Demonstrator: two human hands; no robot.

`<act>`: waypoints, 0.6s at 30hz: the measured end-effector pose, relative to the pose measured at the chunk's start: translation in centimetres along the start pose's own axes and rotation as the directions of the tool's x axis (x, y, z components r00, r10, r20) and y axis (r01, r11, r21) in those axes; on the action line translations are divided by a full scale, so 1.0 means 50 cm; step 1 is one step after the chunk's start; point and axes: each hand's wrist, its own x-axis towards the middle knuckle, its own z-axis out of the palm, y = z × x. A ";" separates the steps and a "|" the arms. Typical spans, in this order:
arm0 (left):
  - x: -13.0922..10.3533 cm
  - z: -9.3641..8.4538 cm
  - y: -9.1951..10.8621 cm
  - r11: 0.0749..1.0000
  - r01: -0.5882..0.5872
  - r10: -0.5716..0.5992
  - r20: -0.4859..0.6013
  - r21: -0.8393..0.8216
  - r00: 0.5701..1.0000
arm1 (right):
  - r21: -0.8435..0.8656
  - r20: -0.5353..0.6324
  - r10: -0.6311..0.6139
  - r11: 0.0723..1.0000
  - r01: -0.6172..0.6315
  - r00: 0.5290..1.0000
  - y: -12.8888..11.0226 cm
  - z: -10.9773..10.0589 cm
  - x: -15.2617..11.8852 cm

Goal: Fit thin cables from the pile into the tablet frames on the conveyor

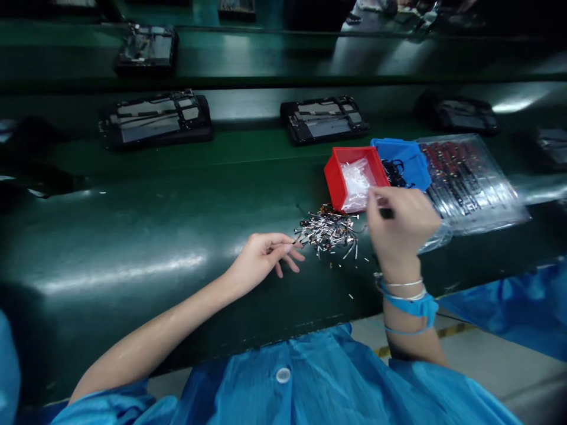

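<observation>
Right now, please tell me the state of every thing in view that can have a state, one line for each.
left hand: resting on the belt, fingertips pinching at the pile's edge.
right hand: raised beside the bins, fingers curled; contents unclear.
pile of small metal parts: loose, scattered on belt.
red bin: open, holding clear pieces.
blue bin: open, holding dark parts.
device frames: lying flat, uncovered.

One head-worn camera looks forward and steeply down across the green conveyor belt (133,236) from the near edge. The red bin (339,177) sits right of centre at middle depth; nearer than it both forearms enter from the bottom edge, close to the lens. Beyond the red bin the belt recedes to dim upper lanes. The frame tilts slightly, and no second view is given.
</observation>
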 end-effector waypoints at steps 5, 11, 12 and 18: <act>0.005 -0.003 0.000 0.998 0.051 -0.050 0.042 -0.039 0.998 | 0.140 0.157 -0.197 0.974 0.176 0.968 -0.036 0.008 -0.003; 0.039 -0.090 0.032 0.989 0.008 -0.017 0.057 0.146 0.998 | 0.398 0.084 -0.320 0.879 0.263 0.944 -0.117 0.051 -0.026; 0.050 -0.136 0.047 0.972 -0.057 0.077 -0.079 0.228 0.994 | 0.402 0.073 -0.271 0.889 0.221 0.960 -0.114 0.055 -0.025; 0.084 -0.471 0.171 0.907 -0.166 0.326 -0.394 0.388 0.859 | 0.443 0.058 0.015 0.896 -0.039 0.998 -0.080 0.056 -0.013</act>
